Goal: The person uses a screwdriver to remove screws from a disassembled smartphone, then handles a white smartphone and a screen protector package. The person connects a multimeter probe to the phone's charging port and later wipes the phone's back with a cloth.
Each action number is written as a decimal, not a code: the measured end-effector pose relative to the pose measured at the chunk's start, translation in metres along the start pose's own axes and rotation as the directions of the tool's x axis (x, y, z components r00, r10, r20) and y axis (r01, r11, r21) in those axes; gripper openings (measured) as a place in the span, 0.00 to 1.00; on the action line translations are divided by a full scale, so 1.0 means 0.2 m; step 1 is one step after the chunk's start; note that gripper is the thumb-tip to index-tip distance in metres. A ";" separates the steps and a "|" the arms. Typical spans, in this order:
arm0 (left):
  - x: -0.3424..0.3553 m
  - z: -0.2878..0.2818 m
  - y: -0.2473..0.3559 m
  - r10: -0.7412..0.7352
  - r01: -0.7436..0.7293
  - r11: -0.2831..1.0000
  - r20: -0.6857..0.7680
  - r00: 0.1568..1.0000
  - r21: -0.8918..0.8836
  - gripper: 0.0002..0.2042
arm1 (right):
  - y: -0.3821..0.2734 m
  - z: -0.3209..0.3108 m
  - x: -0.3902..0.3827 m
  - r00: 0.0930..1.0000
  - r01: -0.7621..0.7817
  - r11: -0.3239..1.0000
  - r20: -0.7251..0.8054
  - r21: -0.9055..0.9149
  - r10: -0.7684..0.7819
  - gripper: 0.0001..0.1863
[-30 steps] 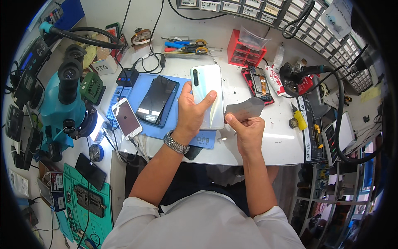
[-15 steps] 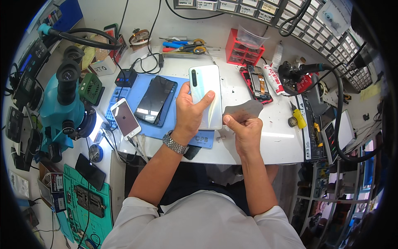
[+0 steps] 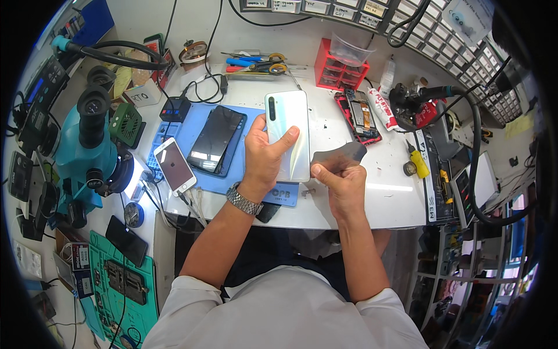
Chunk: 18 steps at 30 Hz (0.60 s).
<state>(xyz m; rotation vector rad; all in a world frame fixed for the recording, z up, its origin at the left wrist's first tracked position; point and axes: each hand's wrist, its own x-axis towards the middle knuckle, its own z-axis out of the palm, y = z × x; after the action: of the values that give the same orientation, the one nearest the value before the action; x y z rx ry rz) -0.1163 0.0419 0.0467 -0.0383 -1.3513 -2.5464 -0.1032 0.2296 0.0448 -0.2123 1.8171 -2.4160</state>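
My left hand (image 3: 264, 154) is closed round a smartphone (image 3: 295, 116) with a pearly white back, its thumb lying across that back. Several camera lenses line the phone's upper left corner. In my right hand (image 3: 347, 183) a thin, dark, see-through sheet (image 3: 342, 155) is pinched between thumb and fingers, close by the phone's lower right edge. Whether the sheet touches the phone I cannot tell. Left of my hands, a black phone (image 3: 216, 142) lies on a blue mat (image 3: 197, 113), with a white phone (image 3: 175, 166) beside it at the mat's edge.
A teal microscope (image 3: 87, 139) stands at the left. An opened red phone (image 3: 358, 116) and a yellow bottle (image 3: 418, 163) lie to the right. Behind are a red drawer box (image 3: 331, 75) and hand tools (image 3: 256, 63). A green mat (image 3: 125, 285) lies lower left.
Almost nothing differs. The right hand and the sheet sit very slightly farther left, and the left hand keeps its hold on the phone.
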 end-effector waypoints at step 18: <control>0.00 0.01 0.00 0.010 -0.010 1.000 -0.009 1.000 0.009 0.22 | 0.00 0.01 -0.02 0.999 -0.026 1.000 -0.029 0.006 0.026 0.09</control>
<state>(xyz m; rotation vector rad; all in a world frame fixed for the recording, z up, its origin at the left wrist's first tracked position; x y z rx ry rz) -0.1160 0.0436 0.0467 -0.0319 -1.3559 -2.5287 -0.0984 0.2294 0.0455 -0.1528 1.8124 -2.4189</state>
